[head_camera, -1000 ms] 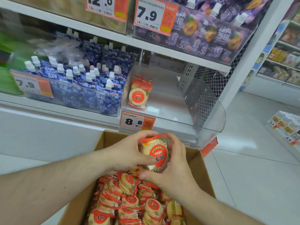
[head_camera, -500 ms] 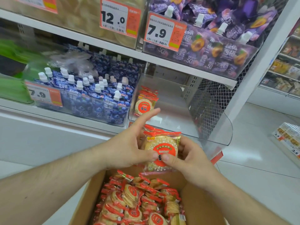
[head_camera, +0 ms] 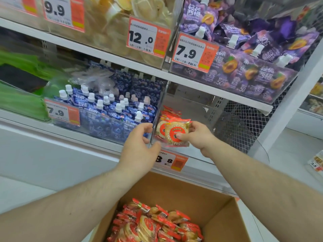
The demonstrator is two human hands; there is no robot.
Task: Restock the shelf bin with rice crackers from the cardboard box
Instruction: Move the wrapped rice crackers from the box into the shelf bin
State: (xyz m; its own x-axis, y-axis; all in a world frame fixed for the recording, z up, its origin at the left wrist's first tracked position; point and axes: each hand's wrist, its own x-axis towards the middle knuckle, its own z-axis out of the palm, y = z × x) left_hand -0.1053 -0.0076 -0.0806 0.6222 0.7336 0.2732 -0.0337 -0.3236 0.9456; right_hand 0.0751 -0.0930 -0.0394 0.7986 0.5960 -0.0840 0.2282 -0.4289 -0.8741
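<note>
My right hand (head_camera: 198, 137) grips a clear pack of round rice crackers (head_camera: 175, 132) with a red label, holding it upright inside the clear shelf bin (head_camera: 232, 130) at its left end. It stands against the few packs (head_camera: 163, 119) leaning on the bin's left wall. Fingers spread and holding nothing, my left hand (head_camera: 139, 147) hovers at the bin's front left corner, partly covering the 8.8 price tag (head_camera: 172, 160). Below, the open cardboard box (head_camera: 176, 186) holds several more cracker packs (head_camera: 155, 224).
Blue spouted pouches (head_camera: 111, 109) fill the bin to the left. Purple pouches (head_camera: 244, 55) sit on the shelf above, behind a 7.9 tag. A wire mesh panel (head_camera: 239, 124) closes the shelf's right end. White tiled floor and another rack (head_camera: 316, 163) lie to the right.
Both hands lifted a pack out of the box. My left hand let go, and my right hand carried the pack up into the bin's left end.
</note>
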